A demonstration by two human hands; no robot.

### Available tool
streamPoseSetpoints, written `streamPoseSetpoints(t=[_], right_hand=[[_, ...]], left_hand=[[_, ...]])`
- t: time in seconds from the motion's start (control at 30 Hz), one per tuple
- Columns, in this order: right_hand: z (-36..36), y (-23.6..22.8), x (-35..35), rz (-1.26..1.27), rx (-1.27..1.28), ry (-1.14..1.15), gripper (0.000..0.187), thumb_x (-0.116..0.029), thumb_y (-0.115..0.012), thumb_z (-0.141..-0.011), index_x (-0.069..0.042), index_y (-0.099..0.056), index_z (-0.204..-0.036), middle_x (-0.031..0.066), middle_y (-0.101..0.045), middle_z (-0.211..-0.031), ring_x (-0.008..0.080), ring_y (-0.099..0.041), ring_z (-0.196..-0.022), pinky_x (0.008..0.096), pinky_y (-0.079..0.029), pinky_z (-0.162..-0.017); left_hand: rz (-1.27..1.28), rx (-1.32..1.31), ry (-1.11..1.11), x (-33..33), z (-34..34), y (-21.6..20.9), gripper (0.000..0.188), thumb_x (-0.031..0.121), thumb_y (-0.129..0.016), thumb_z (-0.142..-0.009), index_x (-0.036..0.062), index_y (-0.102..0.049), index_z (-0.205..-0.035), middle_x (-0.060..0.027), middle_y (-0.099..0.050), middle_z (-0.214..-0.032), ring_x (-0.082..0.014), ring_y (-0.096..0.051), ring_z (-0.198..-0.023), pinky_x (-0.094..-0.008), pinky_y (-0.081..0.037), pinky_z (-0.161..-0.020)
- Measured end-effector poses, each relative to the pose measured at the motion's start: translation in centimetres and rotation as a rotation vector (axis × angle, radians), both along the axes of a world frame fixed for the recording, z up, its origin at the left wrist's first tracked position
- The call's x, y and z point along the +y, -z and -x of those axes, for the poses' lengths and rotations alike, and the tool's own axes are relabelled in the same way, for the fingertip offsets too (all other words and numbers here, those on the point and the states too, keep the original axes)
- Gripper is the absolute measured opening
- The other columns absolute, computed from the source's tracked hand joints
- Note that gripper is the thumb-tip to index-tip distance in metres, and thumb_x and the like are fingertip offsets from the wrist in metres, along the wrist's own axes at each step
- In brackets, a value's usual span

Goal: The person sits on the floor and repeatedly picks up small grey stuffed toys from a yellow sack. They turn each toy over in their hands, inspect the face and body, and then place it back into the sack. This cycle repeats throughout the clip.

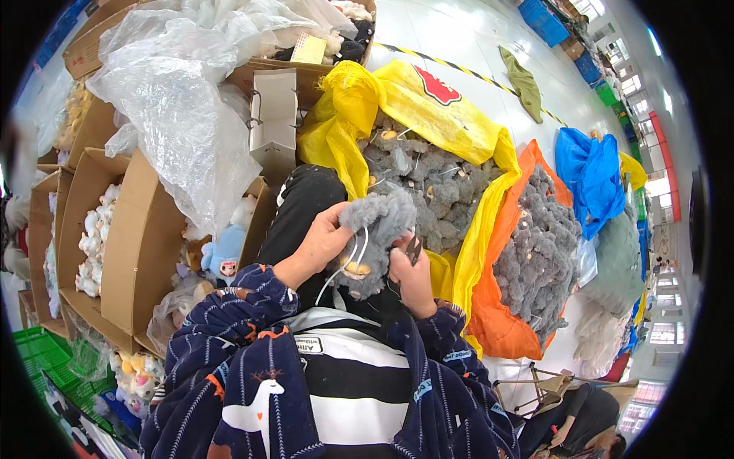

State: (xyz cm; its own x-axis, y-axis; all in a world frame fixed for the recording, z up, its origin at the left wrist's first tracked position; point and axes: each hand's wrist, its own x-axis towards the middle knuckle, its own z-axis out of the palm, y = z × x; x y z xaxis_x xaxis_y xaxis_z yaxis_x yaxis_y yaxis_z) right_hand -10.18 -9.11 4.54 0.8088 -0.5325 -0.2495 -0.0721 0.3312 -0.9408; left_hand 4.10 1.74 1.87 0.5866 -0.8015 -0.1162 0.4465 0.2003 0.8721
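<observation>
Above my lap, my left hand [323, 239] is closed on the upper left part of a grey fluffy plush piece [386, 210]. White cords dangle from it, and a tan patch [356, 269] shows near its lower end. My right hand [411, 277], at the right side of the plush, is closed around small dark thread snips [414, 249] with their tips pointing up beside the fur. Its lower fingers are partly hidden. Just beyond stands a yellow woven sack [483, 237] full of similar grey plush pieces [436, 180].
An orange sack [501, 306] with more grey plush stands to the right, beside a blue bag [589, 180]. Cardboard boxes [138, 252] of plush toys and clear plastic sheeting [183, 99] fill the left. Green crates [46, 352] sit lower left. Another person [585, 417] is at lower right.
</observation>
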Motion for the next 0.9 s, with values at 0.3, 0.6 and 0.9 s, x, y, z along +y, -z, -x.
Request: streamPoseSetpoints(t=[0.3,0.6,0.9], right_hand=[[-2.1,-0.2,0.6,0.242,0.01,0.017,0.024,-0.007,-0.063,-0.078,0.006,-0.057,-0.097,0.0062,-0.062,-0.088,0.0085,-0.055,-0.078,0.0229,-0.045,-0.071],[-2.4,2.3,-0.6,0.289,0.0,-0.056,0.027,-0.01,-0.062,-0.08,0.002,-0.055,-0.103,0.0033,-0.06,-0.093,0.0088,-0.055,-0.081,0.0238,-0.044,-0.074],[-2.4,2.8,-0.3,0.18,-0.013,0.035,0.025,-0.009,-0.061,-0.081,0.004,-0.055,-0.1,0.0052,-0.061,-0.092,0.0096,-0.054,-0.083,0.0236,-0.043,-0.074]], left_hand=[[-0.085,-0.33,-0.085,0.0,0.4,-2.1,0.022,0.009,-0.058,-0.084,0.0006,-0.059,-0.104,-0.0019,-0.062,-0.092,-0.0068,-0.053,-0.084,-0.0228,-0.044,-0.077],[-0.19,-0.21,0.0,1.0,-1.6,-2.8,0.021,0.019,-0.056,-0.087,0.0012,-0.061,-0.097,0.0,-0.061,-0.089,-0.0067,-0.054,-0.081,-0.023,-0.043,-0.074],[-0.109,0.457,0.018,0.5,-1.4,-1.6,0.029,0.034,-0.05,-0.089,0.0081,-0.059,-0.1,0.0031,-0.058,-0.079,-0.0037,-0.048,-0.064,-0.0175,-0.037,-0.059]])
